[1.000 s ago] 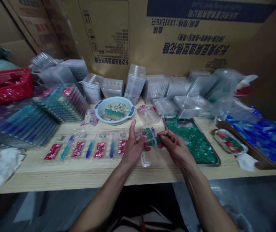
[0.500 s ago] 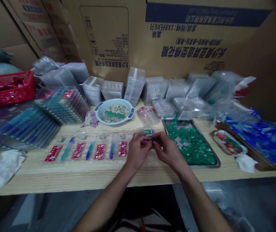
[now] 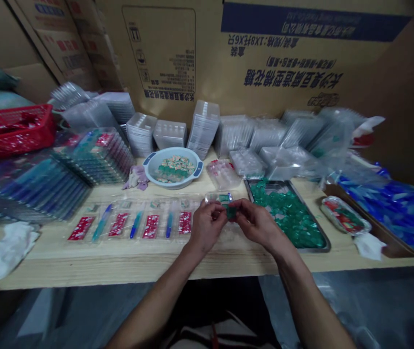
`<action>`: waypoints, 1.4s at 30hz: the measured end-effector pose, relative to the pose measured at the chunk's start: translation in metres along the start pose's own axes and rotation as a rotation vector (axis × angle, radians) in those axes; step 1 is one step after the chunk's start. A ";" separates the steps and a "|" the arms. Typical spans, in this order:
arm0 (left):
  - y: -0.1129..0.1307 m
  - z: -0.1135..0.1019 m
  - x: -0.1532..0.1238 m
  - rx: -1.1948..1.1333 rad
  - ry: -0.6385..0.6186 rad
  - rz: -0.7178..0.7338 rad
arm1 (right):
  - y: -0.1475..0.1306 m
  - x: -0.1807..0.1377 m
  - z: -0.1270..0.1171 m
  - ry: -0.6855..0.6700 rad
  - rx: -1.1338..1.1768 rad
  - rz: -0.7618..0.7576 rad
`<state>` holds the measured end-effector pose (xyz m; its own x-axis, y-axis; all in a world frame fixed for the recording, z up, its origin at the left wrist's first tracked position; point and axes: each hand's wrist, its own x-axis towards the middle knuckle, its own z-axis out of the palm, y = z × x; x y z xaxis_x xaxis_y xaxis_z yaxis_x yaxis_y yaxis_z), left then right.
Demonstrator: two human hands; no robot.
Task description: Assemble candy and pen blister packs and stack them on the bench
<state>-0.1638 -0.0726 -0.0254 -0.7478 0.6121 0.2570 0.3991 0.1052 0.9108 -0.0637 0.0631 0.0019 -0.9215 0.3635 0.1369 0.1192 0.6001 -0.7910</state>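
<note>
Between my two hands is a small green packet (image 3: 231, 211), pinched by the fingertips of both. My left hand (image 3: 208, 225) has its fingers closed on the packet's left side, and my right hand (image 3: 253, 220) grips the right side. Below and behind them lies a clear plastic tray (image 3: 212, 198), partly hidden by the hands. To the left stretches a row of clear trays holding red packets (image 3: 151, 226) and blue pen-shaped pieces (image 3: 136, 224). Just right of my right hand is a metal tray (image 3: 328, 246) heaped with green packets (image 3: 294, 218).
A light blue basin (image 3: 148, 172) of small pieces stands behind the row. Stacks of clear trays (image 3: 203, 128) line the back against a large carton (image 3: 283, 72). Filled trays (image 3: 94, 155) and a red basket (image 3: 43, 133) are at left; a box of blue pieces (image 3: 391, 208) is at right.
My fingers have spread slightly apart, and more of the green packet shows between them. Both hands stay above the same tray; the view has shifted a little.
</note>
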 end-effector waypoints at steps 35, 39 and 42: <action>-0.003 0.003 0.000 0.158 -0.054 0.066 | 0.001 0.006 0.027 0.170 -0.234 -0.137; -0.003 0.002 -0.002 0.133 -0.059 0.073 | 0.006 0.007 0.024 0.177 -0.204 -0.101; -0.001 0.000 -0.002 0.089 -0.077 0.086 | 0.008 0.007 0.022 0.187 -0.201 -0.071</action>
<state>-0.1624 -0.0740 -0.0272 -0.6671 0.6799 0.3043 0.5084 0.1170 0.8532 -0.0774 0.0551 -0.0163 -0.8484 0.4291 0.3102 0.1446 0.7513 -0.6439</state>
